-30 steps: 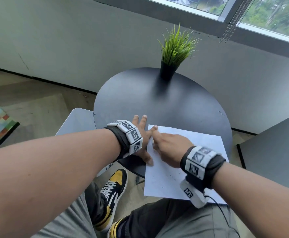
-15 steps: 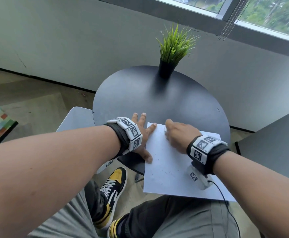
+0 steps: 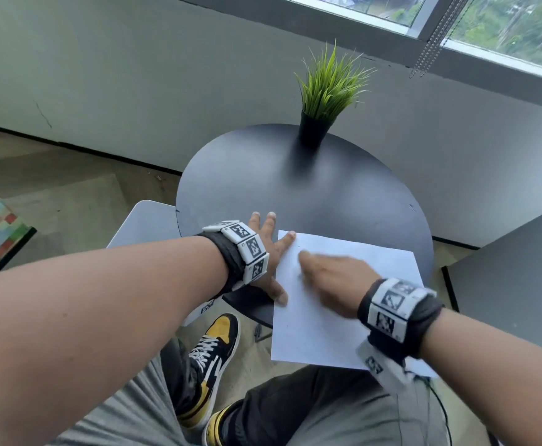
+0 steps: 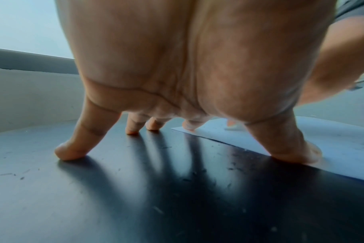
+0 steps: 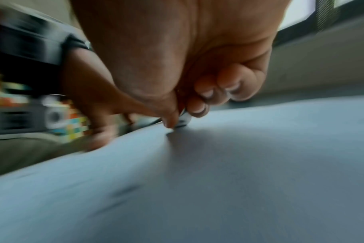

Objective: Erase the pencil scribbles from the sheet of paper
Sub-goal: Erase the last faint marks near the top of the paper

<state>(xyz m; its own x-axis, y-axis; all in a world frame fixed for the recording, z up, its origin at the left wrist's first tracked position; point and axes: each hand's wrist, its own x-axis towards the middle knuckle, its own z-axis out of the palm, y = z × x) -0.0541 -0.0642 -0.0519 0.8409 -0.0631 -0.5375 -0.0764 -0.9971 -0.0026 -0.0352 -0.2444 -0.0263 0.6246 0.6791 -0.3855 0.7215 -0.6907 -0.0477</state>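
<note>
A white sheet of paper [image 3: 321, 329] lies on the near right part of the round black table [image 3: 263, 175] and overhangs its front edge. My left hand [image 3: 269, 249] is spread flat, its index finger and thumb pressing the sheet's left edge while the other fingers rest on the table [image 4: 94, 189]. My right hand [image 3: 330, 278], blurred by motion, sits on the upper left of the sheet. In the right wrist view its thumb and fingers pinch a small pale eraser [image 5: 182, 120] against the paper [image 5: 239, 164]. Faint pencil marks [image 5: 123, 191] show on the sheet.
A potted green grass plant [image 3: 324, 101] stands at the table's far edge. A grey chair seat [image 3: 147, 220] is left of the table and a dark tabletop [image 3: 520, 284] at the right. Eraser crumbs dot the table by my left hand.
My right hand moved right along the sheet's top and is now back at the upper left, rubbing. My left hand has stayed pressing the sheet's left edge.
</note>
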